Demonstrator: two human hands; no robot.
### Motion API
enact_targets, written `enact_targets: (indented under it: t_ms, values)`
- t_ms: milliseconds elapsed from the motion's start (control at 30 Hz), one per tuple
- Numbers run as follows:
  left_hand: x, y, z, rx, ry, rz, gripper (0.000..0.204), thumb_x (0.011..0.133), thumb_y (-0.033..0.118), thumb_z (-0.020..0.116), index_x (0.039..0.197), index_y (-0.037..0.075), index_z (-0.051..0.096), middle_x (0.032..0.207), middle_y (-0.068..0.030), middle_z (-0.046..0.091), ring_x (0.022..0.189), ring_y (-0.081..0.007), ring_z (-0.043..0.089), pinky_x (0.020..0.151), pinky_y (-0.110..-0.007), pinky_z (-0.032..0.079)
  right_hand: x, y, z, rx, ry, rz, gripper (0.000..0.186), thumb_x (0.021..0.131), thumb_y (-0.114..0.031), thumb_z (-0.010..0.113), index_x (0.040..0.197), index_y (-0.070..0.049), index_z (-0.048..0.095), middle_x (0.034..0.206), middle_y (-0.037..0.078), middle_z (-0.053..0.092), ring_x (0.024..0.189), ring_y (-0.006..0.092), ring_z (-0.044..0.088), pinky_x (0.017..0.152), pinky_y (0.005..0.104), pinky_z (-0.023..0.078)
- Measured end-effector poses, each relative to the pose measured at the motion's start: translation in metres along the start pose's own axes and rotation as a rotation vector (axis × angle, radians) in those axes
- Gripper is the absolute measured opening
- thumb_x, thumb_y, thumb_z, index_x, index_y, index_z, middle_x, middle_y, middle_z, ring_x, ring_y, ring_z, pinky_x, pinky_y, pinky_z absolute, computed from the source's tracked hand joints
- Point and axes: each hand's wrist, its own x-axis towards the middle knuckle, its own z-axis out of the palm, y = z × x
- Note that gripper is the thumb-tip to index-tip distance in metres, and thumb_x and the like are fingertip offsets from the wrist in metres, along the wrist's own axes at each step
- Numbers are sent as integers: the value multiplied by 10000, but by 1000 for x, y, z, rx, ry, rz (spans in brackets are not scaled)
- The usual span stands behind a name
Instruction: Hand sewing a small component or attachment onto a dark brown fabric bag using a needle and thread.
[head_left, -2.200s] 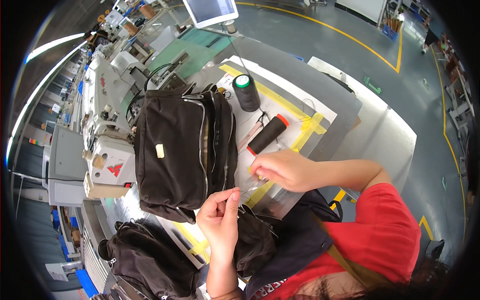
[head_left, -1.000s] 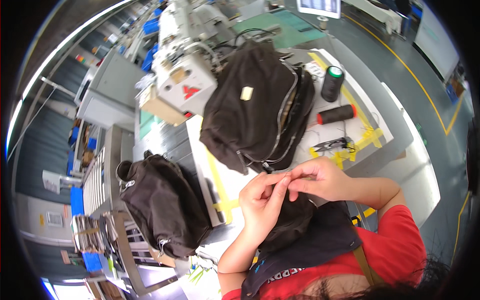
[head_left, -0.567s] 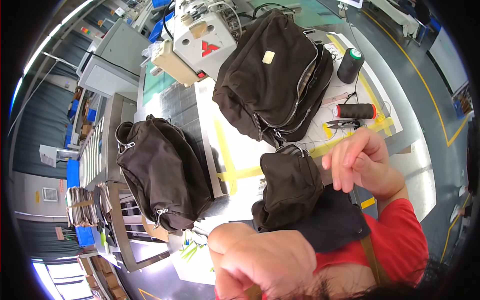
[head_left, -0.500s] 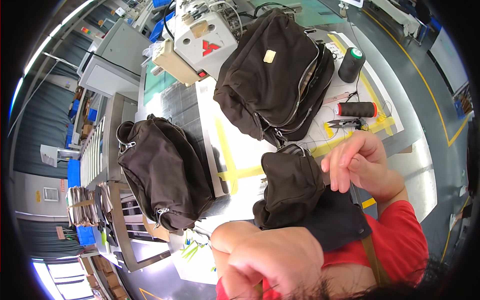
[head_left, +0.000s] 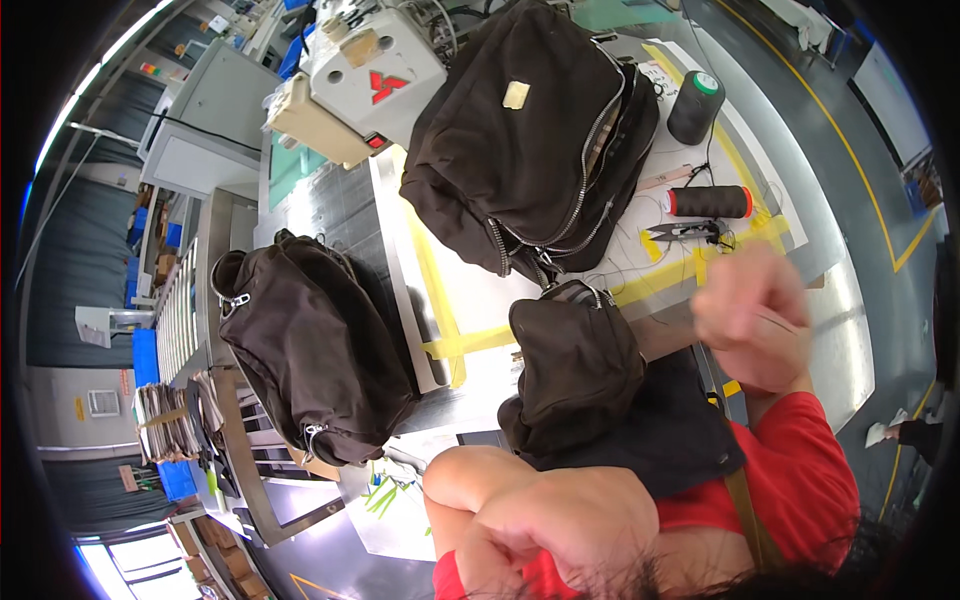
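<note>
My right hand (head_left: 755, 315) is raised over the right side of the table, smeared by motion. Its fingers look curled in, and whatever they hold is hidden. Low in the view, my left arm bends sharply, bringing my left hand (head_left: 555, 520) close to me; its fingers are out of sight. Between my hands a small dark brown pouch (head_left: 575, 360) rests at the table's near edge, by the dark apron (head_left: 685, 430). Dark thread snips (head_left: 683, 231) and a dark thread spool with red ends (head_left: 710, 202) lie just beyond my right hand.
A large dark backpack (head_left: 510, 140) with unzipped edges fills the table's middle. Another dark bag (head_left: 315, 350) sits to the left. Behind stand a white sewing machine (head_left: 370, 75) and a dark thread cone (head_left: 696, 108). Yellow tape (head_left: 480, 342) borders the white sheet.
My right hand has moved slightly right and turned, blurring. My left hand is nearly unchanged. The bags and table have shifted a little left and up in view.
</note>
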Motion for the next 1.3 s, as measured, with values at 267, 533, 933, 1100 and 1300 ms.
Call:
enact_targets:
  t_ms: [267,533,933,1100,1300]
  values:
    - [-9,10,-24,90,483,-42,218,850,296,448,786,88,454,594,-27,429,475,-156,374,453,-286,282,-38,-65,-13,-41,222,-659,132,778,-78,544,662,-106,488,614,-9,444,618,78,458,432,219,311]
    - [-15,-11,-50,561,952,-8,114,958,138,358,923,52,424,630,-53,454,519,-146,449,554,-282,428,-4,11,19,-587,-326,-190,91,782,-65,643,867,-97,649,639,22,542,525,182,523,445,292,379]
    - [-30,-12,-57,671,1043,-16,133,940,160,441,1012,60,490,861,-128,624,780,-298,657,610,-333,558,-2,23,39,-145,-539,-331,188,811,-53,611,997,-27,621,649,52,514,482,180,487,399,283,344]
    - [-26,-18,-61,600,1014,-53,175,935,126,444,1082,38,480,943,-158,627,844,-309,646,645,-336,558,-3,25,37,-177,-549,-310,200,802,-84,643,998,-50,629,637,39,508,470,160,481,387,276,326]
    - [-33,-15,-55,595,986,-54,180,933,113,445,1073,1,464,973,-174,624,923,-323,623,741,-362,539,9,23,23,-429,-448,-346,190,759,-127,678,941,-77,663,596,-2,474,472,134,474,364,264,323]
